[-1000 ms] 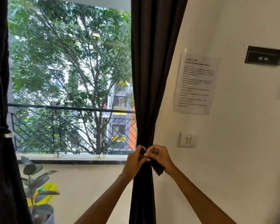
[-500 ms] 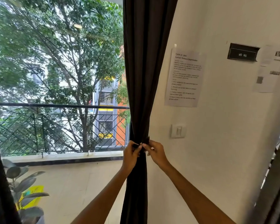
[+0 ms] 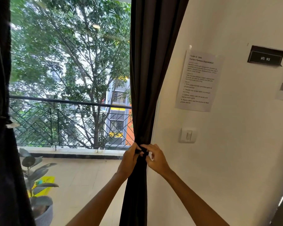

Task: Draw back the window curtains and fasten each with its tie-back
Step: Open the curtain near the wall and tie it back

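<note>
A: Where is the right curtain (image 3: 151, 79)?
B: Gathered beside the wall (image 3: 227, 160). The left hand (image 3: 129, 159) and right hand (image 3: 155, 158) both pinch the dark tie-back (image 3: 141, 151) at its waist.
A: Is it fastened?
B: Cannot tell; fingers cover the join, dark on dark. The left curtain (image 3: 0, 144) is cut off by the frame edge, already cinched.

A pale tiled balcony floor (image 3: 82, 185) runs beyond the window, bounded by a low ledge (image 3: 72, 151) topped with a dark metal railing (image 3: 64, 121). At its near left corner a grey pot (image 3: 45, 216) stands directly on the tiles, holding a plant with broad, dark leaves (image 3: 38, 175). A yellow object (image 3: 45, 181) lies on the floor just behind the plant, partly hidden by its leaves.
</note>
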Tool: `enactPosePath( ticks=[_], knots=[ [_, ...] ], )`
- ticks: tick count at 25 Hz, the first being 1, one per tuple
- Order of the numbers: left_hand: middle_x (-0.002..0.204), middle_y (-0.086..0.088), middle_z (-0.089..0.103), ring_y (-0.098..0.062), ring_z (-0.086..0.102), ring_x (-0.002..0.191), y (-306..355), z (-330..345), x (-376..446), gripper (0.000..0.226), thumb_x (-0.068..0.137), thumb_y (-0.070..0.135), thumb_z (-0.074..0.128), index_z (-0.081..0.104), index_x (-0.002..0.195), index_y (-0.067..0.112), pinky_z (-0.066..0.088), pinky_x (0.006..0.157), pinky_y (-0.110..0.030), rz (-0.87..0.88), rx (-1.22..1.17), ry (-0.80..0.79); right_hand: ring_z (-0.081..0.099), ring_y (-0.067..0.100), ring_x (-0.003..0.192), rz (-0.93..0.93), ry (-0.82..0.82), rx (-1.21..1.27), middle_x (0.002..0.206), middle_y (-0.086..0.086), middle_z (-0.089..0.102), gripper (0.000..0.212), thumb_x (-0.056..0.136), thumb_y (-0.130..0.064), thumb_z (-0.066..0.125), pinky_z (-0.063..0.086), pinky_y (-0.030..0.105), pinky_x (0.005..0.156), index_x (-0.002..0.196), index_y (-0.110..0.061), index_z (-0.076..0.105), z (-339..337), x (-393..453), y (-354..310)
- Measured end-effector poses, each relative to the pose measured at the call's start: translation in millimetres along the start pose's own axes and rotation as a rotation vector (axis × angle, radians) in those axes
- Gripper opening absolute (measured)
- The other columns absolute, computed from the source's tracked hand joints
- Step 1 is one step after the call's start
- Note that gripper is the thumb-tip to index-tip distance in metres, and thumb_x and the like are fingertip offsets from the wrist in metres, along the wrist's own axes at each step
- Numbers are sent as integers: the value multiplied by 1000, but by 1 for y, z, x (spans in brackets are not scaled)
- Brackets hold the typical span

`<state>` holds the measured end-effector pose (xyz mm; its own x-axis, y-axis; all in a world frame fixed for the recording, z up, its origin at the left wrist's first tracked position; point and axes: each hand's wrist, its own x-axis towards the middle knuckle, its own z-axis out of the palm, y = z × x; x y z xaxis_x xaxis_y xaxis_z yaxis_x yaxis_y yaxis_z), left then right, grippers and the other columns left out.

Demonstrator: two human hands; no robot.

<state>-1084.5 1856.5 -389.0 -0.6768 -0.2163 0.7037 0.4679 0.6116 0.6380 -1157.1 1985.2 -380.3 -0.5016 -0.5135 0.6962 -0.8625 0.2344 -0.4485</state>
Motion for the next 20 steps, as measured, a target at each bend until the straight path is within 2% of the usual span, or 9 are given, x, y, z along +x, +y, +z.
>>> enactPosePath(
  ticks=[2, 4, 7, 10, 12, 13, 16, 18, 20],
  knots=[
    [82, -7, 59, -13, 58, 76, 1, 2, 0, 28, 86, -11, 44, 48, 85, 17, 47, 70, -25, -16, 14, -5, 51, 14, 94, -62, -23, -97, 102, 4, 66, 35, 75, -7, 56, 34, 4, 81, 108, -11, 67, 0, -1, 4],
    [82, -5, 56, -15, 54, 76, 7, 6, -3, 20, 85, -10, 44, 48, 85, 10, 45, 69, -26, -13, 69, -15, 46, 13, 96, -86, -1, -199, 99, 4, 64, 26, 76, -9, 60, 39, 13, 79, 101, -12, 69, -2, 0, 2],
    [79, 11, 49, -4, 47, 73, 16, 12, -4, 24, 92, 3, 42, 48, 81, 23, 41, 70, -17, -119, 119, 24, 40, 13, 96, -140, 98, -333, 97, 6, 60, 16, 75, -10, 61, 43, 22, 75, 86, -12, 72, -9, 8, -3],
    [70, 8, 48, -9, 44, 67, 19, 20, -4, 29, 94, 17, 35, 48, 69, 23, 39, 72, -31, -214, 10, 118, 42, 12, 84, -228, 188, -448, 85, 2, 61, 20, 77, -19, 50, 38, 21, 67, 74, -12, 69, -9, -1, -7],
    [70, 6, 51, -8, 47, 68, 20, 23, -5, 31, 93, 15, 35, 50, 67, 19, 38, 73, -32, -272, -14, 167, 43, 11, 83, -186, 194, -403, 86, 1, 61, 23, 79, -23, 49, 40, 21, 66, 78, -10, 67, -7, -11, -5],
    [72, 4, 50, -9, 48, 69, 20, 23, -5, 31, 93, 13, 35, 50, 66, 19, 39, 74, -32, -301, -60, 175, 44, 10, 86, -144, 149, -359, 90, 1, 62, 25, 80, -25, 48, 41, 20, 66, 83, -9, 67, -7, -13, -3],
    [79, -3, 46, -9, 48, 72, 19, 20, -4, 31, 93, 11, 34, 49, 66, 17, 41, 73, -27, -379, -196, 211, 53, 20, 95, -73, -200, -243, 103, 9, 64, 25, 80, -20, 56, 45, 30, 74, 95, -3, 65, -16, 3, -5],
    [80, -7, 45, -6, 49, 70, 17, 20, -3, 31, 93, 8, 35, 47, 67, 17, 41, 69, -22, -416, -263, 234, 59, 26, 83, -26, -341, -190, 95, 15, 65, 21, 78, -15, 65, 41, 28, 70, 92, 1, 66, -26, 19, -11],
    [78, -7, 47, -1, 49, 67, 16, 24, 1, 29, 91, -1, 39, 45, 70, 18, 39, 63, -15, -365, -207, 225, 56, 23, 68, 17, -452, -179, 75, 15, 62, 18, 75, -15, 72, 36, 26, 62, 80, 1, 66, -38, 36, -16]
  ],
)
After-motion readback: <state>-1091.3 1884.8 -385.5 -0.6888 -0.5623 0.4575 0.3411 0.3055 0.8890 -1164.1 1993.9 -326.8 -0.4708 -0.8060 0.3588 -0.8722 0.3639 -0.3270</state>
